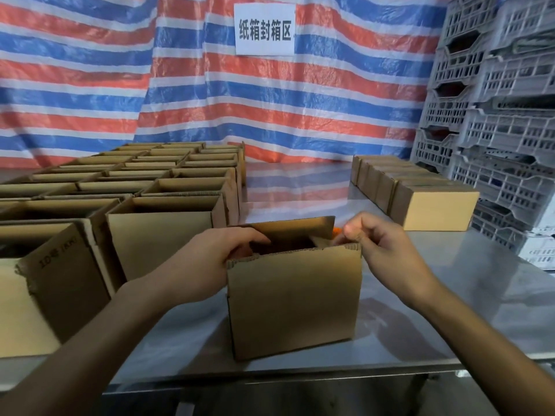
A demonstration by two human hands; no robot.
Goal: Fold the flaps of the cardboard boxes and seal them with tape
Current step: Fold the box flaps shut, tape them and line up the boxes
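Box (pixel 294 301) opens upward, long axis left-right; left hand (pixel 216 253) and right hand (pixel 387 250) grip its short ends.

From my feed I can read two things. A white paper sign (pixel 265 29) fixed to the striped tarpaulin (pixel 90 70) behind the table's far edge carries large grey characters: 纸箱封箱区. On the open cardboard box (pixel 69 283) at the table's left edge, a raised flap is stamped "10", then a blurred character, then "(KK)". I can read no other print.
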